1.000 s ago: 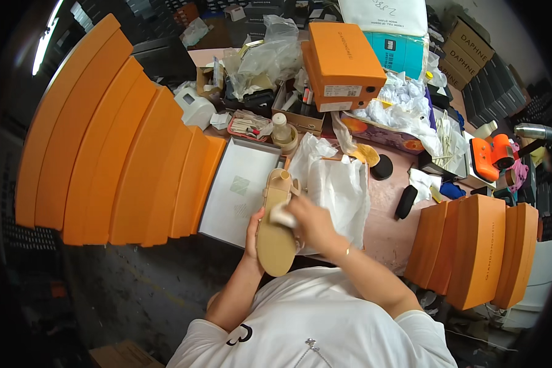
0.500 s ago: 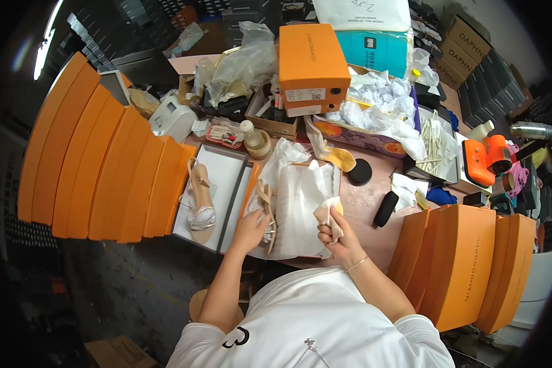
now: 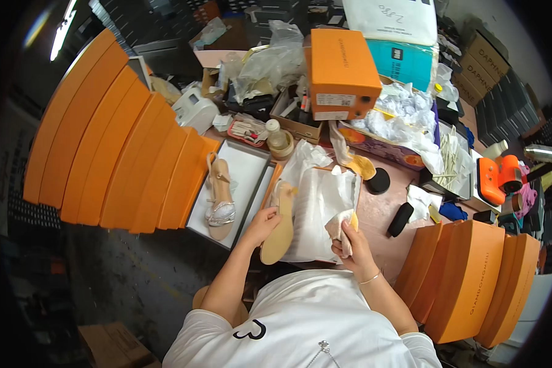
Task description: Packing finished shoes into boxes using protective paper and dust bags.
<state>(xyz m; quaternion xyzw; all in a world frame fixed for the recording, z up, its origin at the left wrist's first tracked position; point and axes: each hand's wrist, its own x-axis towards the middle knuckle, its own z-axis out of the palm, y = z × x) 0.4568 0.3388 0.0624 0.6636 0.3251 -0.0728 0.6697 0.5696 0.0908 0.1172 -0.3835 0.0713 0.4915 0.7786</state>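
My left hand (image 3: pixel 261 227) is closed on a beige sandal (image 3: pixel 281 232), whose tan sole faces up toward me. A pale cloth (image 3: pixel 338 228) with a yellowish patch is bunched in my right hand (image 3: pixel 354 246), a little to the right of the sandal. Between and behind both hands lies an open shoebox lined with white tissue paper (image 3: pixel 318 211). To the left, a matching sandal (image 3: pixel 220 205) with silvery straps rests in a white and grey box tray (image 3: pixel 242 161). The held sandal's straps are mostly hidden beneath its sole.
Orange shoeboxes (image 3: pixel 119 144) stand stacked at left, with more (image 3: pixel 457 276) at right. Behind the tissue are a bottle (image 3: pixel 275 135), a round black lid (image 3: pixel 378 181) and an orange box (image 3: pixel 343 70). A black brush-like block (image 3: pixel 400 219) lies right of the cloth.
My left hand has turned the sandal, so its sole now shows instead of its side. The cloth stays in my right hand. The whole view has shifted slightly.
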